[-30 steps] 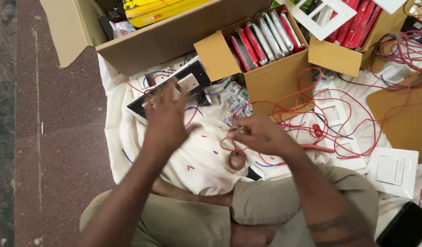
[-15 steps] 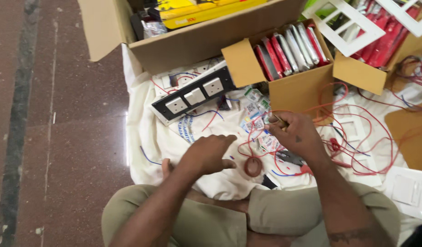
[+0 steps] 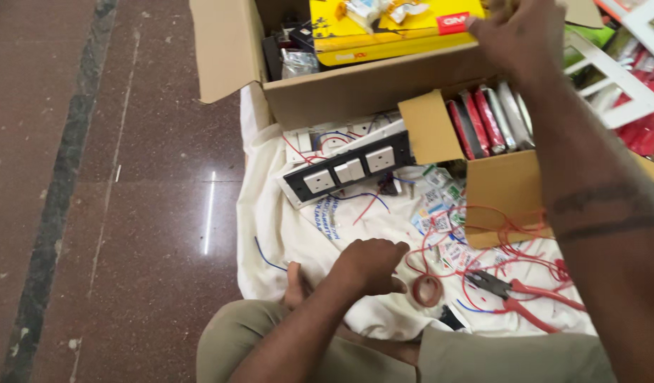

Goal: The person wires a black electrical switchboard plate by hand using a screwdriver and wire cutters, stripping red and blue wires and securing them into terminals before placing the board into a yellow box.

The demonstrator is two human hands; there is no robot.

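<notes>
Person sits on the floor, white cloth (image 3: 298, 241) spread ahead as a work mat so small parts don't scatter on the polished stone.

Left hand (image 3: 373, 266) low at 6 o'clock, fingers curled closed and resting on the cloth; can't tell if anything is inside the fist. Just beside it, at its 3 o'clock, a small brownish tape roll (image 3: 427, 289), apart from the hand. Red-handled pliers (image 3: 515, 292) lie further toward 3 o'clock among loose red wire (image 3: 483, 241), all within arm's reach.

Right hand (image 3: 522, 32) raised to 1 o'clock, over the big cardboard box (image 3: 341, 89) with the yellow carton (image 3: 390, 28); fingers face away, grip not visible.

Black switch panel (image 3: 348, 170) lies face up at 12 o'clock of the left hand, wires trailing underneath. Small open box (image 3: 504, 184) of red and white packs at 2 o'clock, flap open for access.
</notes>
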